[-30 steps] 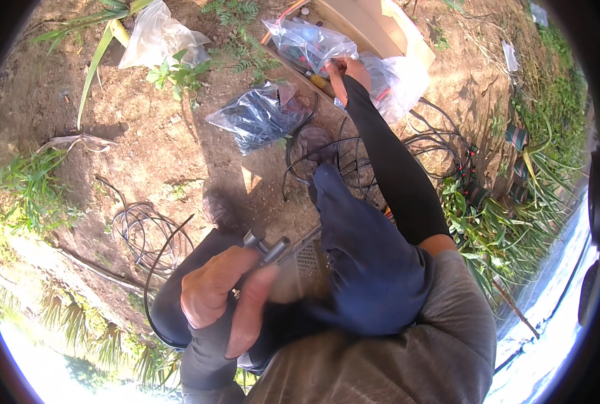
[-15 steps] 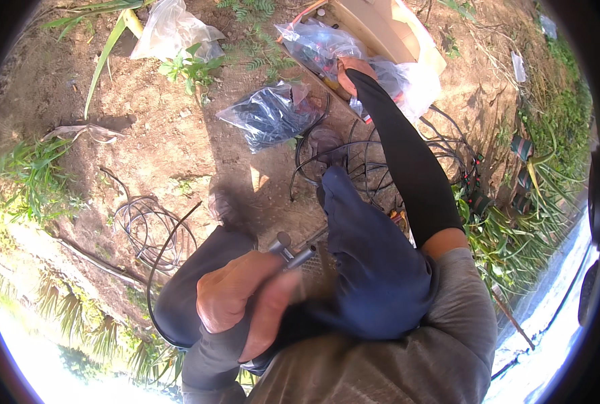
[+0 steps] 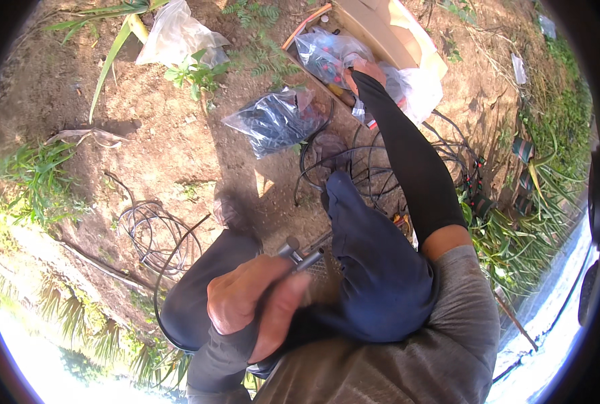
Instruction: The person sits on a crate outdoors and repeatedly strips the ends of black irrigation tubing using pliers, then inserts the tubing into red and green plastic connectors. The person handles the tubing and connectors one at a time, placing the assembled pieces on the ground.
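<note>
My left hand [image 3: 249,293] is closed around a grey tool with short round tubular ends [image 3: 298,256], held over my lap. The hand is slightly blurred, and most of the tool is hidden in the grip. My right hand [image 3: 368,70] is stretched far forward into an open cardboard box [image 3: 418,34]. It is at a clear plastic bag [image 3: 330,55] of small dark, red and blue parts, and its fingers are hidden there. More crumpled clear plastic [image 3: 418,91] lies just right of that hand.
A clear bag of black parts [image 3: 276,121] lies on the soil before my feet. Coiled thin black tubing [image 3: 148,236] is at left, with more black tubing [image 3: 441,138] at right. An empty-looking plastic bag [image 3: 182,37] lies far left. Small plant pots [image 3: 522,149] stand at right.
My right hand has shifted slightly right and reaches deeper at the bag in the box. My left hand keeps the grey tool, at nearly the same place. The view has shifted slightly.
</note>
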{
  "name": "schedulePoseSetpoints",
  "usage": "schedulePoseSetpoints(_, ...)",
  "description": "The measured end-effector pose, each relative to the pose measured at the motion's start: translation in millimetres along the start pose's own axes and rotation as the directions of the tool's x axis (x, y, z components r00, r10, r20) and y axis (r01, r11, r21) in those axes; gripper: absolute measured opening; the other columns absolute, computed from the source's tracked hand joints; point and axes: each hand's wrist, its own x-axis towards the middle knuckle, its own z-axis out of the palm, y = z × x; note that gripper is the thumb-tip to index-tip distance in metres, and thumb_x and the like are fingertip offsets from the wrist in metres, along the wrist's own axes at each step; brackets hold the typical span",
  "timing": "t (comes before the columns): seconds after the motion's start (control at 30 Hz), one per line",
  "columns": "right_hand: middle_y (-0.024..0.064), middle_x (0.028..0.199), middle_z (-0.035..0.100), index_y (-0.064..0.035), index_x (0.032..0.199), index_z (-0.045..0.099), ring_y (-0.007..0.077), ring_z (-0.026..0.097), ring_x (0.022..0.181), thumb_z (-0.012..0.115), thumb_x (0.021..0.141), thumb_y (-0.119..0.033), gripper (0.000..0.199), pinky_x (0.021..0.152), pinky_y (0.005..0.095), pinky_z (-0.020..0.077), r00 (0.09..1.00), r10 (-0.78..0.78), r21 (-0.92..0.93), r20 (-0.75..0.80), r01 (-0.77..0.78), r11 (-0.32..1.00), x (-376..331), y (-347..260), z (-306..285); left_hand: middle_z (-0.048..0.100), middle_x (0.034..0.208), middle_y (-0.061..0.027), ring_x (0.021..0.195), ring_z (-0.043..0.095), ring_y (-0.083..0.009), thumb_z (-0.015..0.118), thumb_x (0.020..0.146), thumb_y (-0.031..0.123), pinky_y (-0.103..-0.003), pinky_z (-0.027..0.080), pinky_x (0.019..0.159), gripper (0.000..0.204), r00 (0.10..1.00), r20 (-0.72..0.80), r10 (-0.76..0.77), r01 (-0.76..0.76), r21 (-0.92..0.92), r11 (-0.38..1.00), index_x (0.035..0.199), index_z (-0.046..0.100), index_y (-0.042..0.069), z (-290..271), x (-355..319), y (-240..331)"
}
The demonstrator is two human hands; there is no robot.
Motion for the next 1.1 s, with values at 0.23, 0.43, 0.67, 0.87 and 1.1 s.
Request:
schedulePoseSetpoints(0.23,0.0185,0.093,0.065,-0.0059,0.104,0.065,0.0351,0.063,0.09,0.066,0.08,-0.035,0.037,0.078,0.0438,0.0508,0.962,0.049,0.276,-0.269,0.029,0.961,-24.5,3.6,-3.2,0.063,0.072,-0.0161,0.061,0.064,-0.0306,0.073,0.074,0.0,-0.033,0.048,0.054,0.017,0.999,-0.016,-0.033,0.032,-0.024,0.999,0.088,0.063,-0.002,1.1,-4.7,-3.3)
schedulePoseSetpoints(0.43,0.0149,0.093,0.066,-0.0024,0.105,0.062,0.0199,0.066,0.08,0.077,0.079,-0.019,0.034,0.067,0.0295,0.0504,0.95,0.277,0.666,-0.145,-0.113,0.737,-41.5,31.1,7.7,0.065,0.075,-0.0137,0.06,0.063,-0.0223,0.071,0.08,0.003,-0.029,0.047,0.056,0.015,1.0,-0.017,-0.012,0.012,-0.01,1.0,0.093,0.064,-0.002,5.9,-6.4,-8.9)
schedulePoseSetpoints(0.67,0.0115,0.104,0.064,-0.0016,0.122,0.053,0.0147,0.063,0.081,0.059,0.093,-0.008,0.03,0.066,0.0258,0.048,0.983,0.179,0.995,0.046,-0.03,-0.09,-111.9,37.0,-51.3,0.048,0.06,0.0034,0.053,0.042,-0.004,0.06,0.094,0.023,-0.02,0.032,0.051,0.028,0.991,-0.015,-0.136,0.133,-0.144,0.981,0.103,0.067,-0.003,16.4,-10.7,-6.6)
schedulePoseSetpoints(0.87,0.013,0.111,0.06,-0.0015,0.117,0.054,0.0162,0.056,0.087,0.054,0.096,-0.012,0.024,0.073,0.0285,0.0443,0.992,-0.118,0.895,0.037,-0.086,-0.439,-212.0,-18.8,-181.7,0.047,0.059,0.0035,0.053,0.04,-0.0038,0.058,0.096,0.026,-0.02,0.03,0.051,0.031,0.996,0.085,0.022,0.005,-0.311,0.951,0.103,0.067,-0.003,18.3,-30.6,-8.7)
schedulePoseSetpoints(1.1,0.0074,0.105,0.059,-0.0028,0.109,0.055,0.0091,0.052,0.082,0.064,0.091,-0.011,0.022,0.071,0.0234,0.0428,0.957,-0.29,0.997,-0.021,0.04,0.06,-332.5,-96.9,-300.9,0.049,0.059,0.0047,0.051,0.038,-0.0033,0.061,0.092,0.015,-0.02,0.029,0.05,0.022,0.995,0.064,0.076,-0.039,-0.451,0.892,0.104,0.069,-0.001,30.7,-109.2,1.2)
